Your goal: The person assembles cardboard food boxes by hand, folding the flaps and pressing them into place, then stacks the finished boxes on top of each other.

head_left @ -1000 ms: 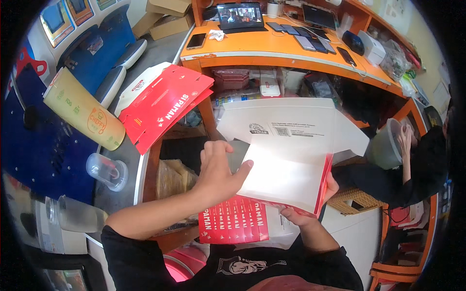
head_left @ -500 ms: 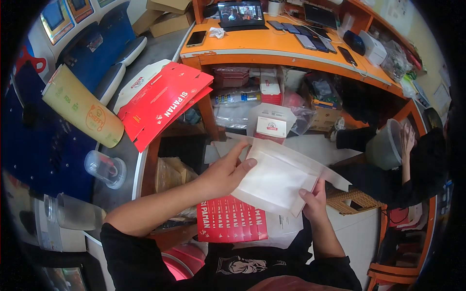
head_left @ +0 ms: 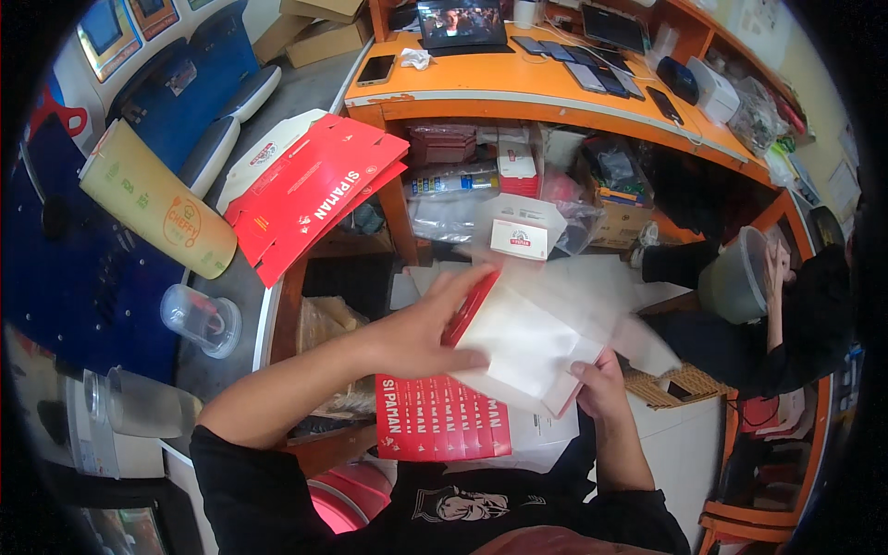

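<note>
Between my hands is a partly folded cardboard food box, white inside and red outside. My left hand grips its left wall, which stands bent up with the fingers behind it and the thumb across the inside. At the lower right corner, my right hand pinches the card between thumb and fingers. The far and right flaps are smeared by motion. Below the box, a fanned stack of red flat boxes lies across my lap. A folded red-and-white box stands beyond my hands.
On the grey counter at left lie red flat cartons, a tall yellow-green paper cup and a clear plastic cup. An orange desk holds phones and a tablet. At right, another person's hand touches a clear tub.
My left hand has turned the box's left wall upward, so its red outside now shows by the fingers. The far flaps have moved and blurred. My right hand keeps its pinch.
</note>
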The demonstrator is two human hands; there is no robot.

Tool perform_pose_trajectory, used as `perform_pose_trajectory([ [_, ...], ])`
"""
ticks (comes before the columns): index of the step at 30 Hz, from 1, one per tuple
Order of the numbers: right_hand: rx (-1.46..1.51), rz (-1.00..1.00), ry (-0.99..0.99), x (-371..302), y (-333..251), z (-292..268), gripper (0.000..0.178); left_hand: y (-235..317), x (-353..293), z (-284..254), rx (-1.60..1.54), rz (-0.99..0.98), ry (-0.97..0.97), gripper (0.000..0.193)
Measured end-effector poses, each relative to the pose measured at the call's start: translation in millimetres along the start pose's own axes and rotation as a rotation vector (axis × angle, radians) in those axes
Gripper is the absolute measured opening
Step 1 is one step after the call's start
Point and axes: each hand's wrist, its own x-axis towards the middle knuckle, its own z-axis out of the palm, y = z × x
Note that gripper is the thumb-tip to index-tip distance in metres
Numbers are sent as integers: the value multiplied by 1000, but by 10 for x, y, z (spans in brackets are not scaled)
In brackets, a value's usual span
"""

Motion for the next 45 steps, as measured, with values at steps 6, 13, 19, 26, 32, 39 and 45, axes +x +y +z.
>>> perform_pose_trajectory([
  [6, 75, 17, 18, -16, -77, 162, 61, 194, 17, -30, 243, 210, -45, 145],
  [13, 284, -122, -178, 48, -12, 279, 149, 87, 12, 57, -138, 125, 102, 126],
  [19, -135, -261, -232, -62, 48, 271, 178, 74, 38, 71, -333, 112, 136, 130],
  [26, -106, -103, -89, -154, -45, 478, 124, 17, -10, 54, 121, 99, 37, 135],
  [32, -107, -7, -109, -192, -10, 383, 120, 44, 14, 35, 109, 132, 30, 134],
  [39, -134, -55, -8, -278, -136, 450, 131, -26, 6, 164, 6, 75, 43, 134],
  [45, -933, 45, -138, -555, -765, 24, 77, 113, -11, 54, 132, 29, -67, 126],
])
